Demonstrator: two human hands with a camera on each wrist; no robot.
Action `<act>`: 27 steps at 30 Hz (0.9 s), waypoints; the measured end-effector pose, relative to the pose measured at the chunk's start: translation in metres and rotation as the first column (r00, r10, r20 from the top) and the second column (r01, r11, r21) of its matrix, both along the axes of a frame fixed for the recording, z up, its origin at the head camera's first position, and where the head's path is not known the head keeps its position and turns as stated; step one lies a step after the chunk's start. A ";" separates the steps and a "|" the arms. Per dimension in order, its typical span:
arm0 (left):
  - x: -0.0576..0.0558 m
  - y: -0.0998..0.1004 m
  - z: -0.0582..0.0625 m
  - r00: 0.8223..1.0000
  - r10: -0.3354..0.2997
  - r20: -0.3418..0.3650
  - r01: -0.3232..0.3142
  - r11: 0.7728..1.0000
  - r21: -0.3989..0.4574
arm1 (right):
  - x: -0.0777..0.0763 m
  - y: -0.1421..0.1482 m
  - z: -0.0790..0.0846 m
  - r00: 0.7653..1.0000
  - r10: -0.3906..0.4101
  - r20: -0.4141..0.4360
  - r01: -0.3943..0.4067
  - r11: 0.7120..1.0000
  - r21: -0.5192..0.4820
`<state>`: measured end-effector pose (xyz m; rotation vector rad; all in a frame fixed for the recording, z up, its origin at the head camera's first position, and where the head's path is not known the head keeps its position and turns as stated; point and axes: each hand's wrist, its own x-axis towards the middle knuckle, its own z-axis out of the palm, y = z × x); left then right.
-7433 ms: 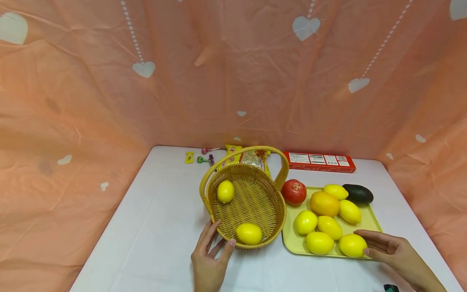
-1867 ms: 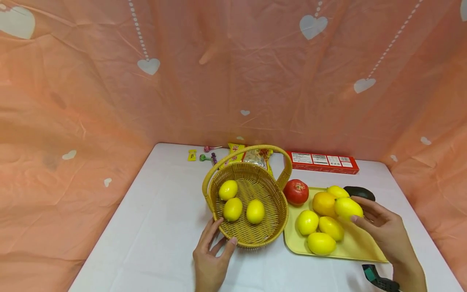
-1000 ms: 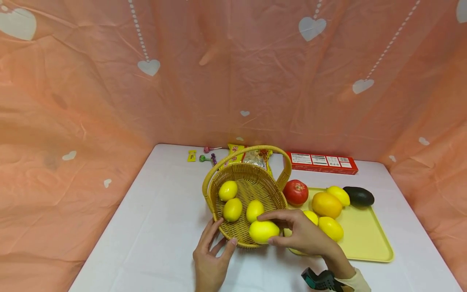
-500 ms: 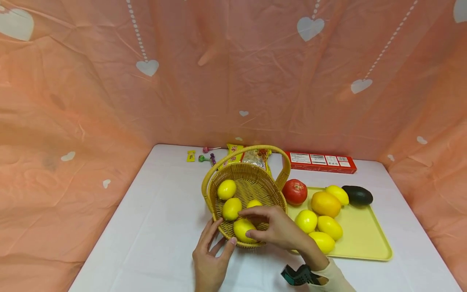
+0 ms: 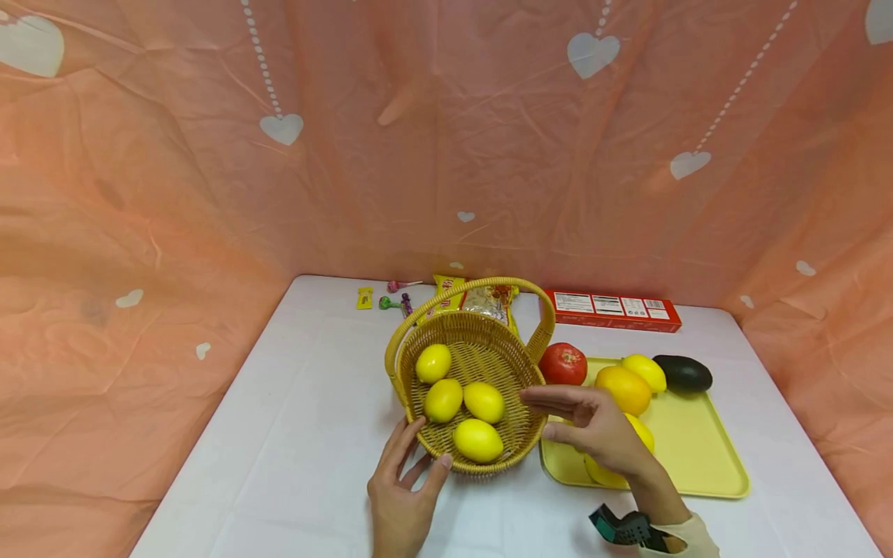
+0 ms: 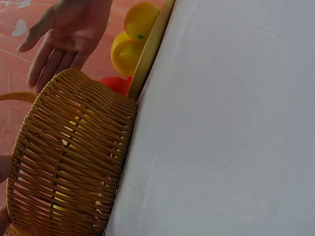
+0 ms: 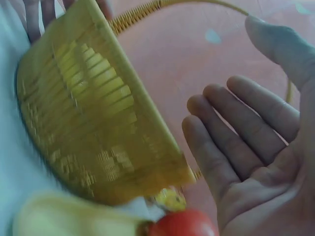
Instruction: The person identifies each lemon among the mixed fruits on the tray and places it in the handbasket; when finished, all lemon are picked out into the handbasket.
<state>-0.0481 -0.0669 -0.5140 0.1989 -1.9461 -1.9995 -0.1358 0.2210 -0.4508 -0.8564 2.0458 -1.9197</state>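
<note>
A wicker basket (image 5: 502,457) with an arched handle stands mid-table, holding several lemons (image 5: 484,402). My left hand (image 5: 405,496) grips the basket's near-left rim with thumb and fingertips; in the left wrist view only bits of those fingers show at the edge. Just off the basket's right rim, my right hand (image 5: 593,422) hangs above the yellow tray (image 5: 705,442), fingers extended and nothing in them. The right wrist view shows its bare palm. On the tray lie more lemons (image 5: 645,372), an orange-yellow fruit (image 5: 623,390) and an avocado (image 5: 685,373), some partly hidden by that hand.
A red pomegranate-like fruit (image 5: 563,364) sits between basket and tray. Behind are a red box (image 5: 614,311), a yellow snack bag (image 5: 488,302), lollipops (image 5: 389,303) and a small yellow packet (image 5: 364,297). A pink curtain (image 5: 446,139) hangs behind the white table (image 5: 293,434).
Lemons have gone from the tray into the basket. My right hand brought the latest one over, let go at the near side, and moved back right. My left hand stays at the rim.
</note>
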 end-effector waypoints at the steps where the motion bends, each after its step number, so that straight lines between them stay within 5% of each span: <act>1: 0.000 0.000 0.000 1.000 0.001 0.001 -0.001 1.000 0.000 | 0.001 0.006 -0.001 1.000 -0.008 -0.009 0.008 1.000 -0.006; 8: 0.000 0.000 0.000 1.000 0.005 0.009 -0.005 1.000 0.000 | 0.012 0.046 -0.005 0.986 -0.166 -0.016 0.167 0.986 0.022; 19: 0.001 0.001 -0.002 1.000 -0.001 -0.001 0.001 1.000 0.008 | 0.038 0.114 -0.010 0.904 -0.427 -0.026 0.428 0.901 0.074; 27: 0.000 0.000 0.001 1.000 -0.012 0.009 0.012 1.000 0.008 | 0.044 0.131 -0.021 0.861 -0.508 0.027 0.478 0.826 0.300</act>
